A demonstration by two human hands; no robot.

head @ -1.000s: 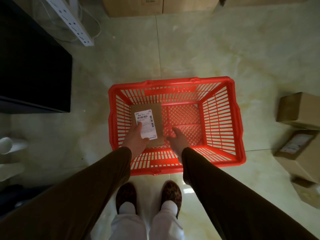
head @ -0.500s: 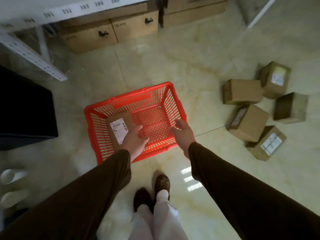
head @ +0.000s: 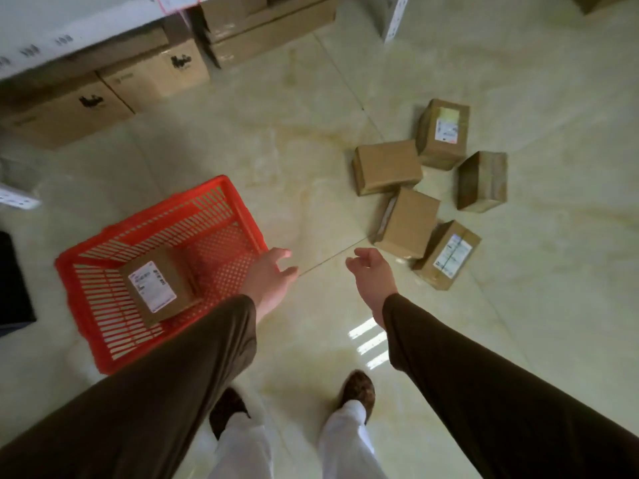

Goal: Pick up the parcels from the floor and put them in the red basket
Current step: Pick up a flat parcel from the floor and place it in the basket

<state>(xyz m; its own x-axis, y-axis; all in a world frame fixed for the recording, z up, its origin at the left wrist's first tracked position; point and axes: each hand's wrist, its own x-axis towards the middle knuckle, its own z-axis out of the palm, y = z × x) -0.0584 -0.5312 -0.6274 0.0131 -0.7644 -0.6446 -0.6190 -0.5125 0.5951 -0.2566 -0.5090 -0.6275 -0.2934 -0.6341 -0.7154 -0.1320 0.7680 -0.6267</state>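
Note:
The red basket stands on the floor at the left. One brown parcel with a white label lies inside it, near its left wall. My left hand hovers just past the basket's right rim, fingers apart and holding nothing. My right hand is out over the bare floor, also empty with fingers loosely curled. Several brown parcels lie in a heap on the floor at the right; the nearest are a plain one and a labelled one, a short way beyond my right hand.
Large cardboard cartons sit under a white shelf along the far left wall. A dark cabinet is at the left edge. My feet stand on glossy tiled floor below the hands.
My left hand let go of the labelled parcel, which now lies in the basket. Both hands moved right, away from the basket and towards the parcel heap, as my view swung right.

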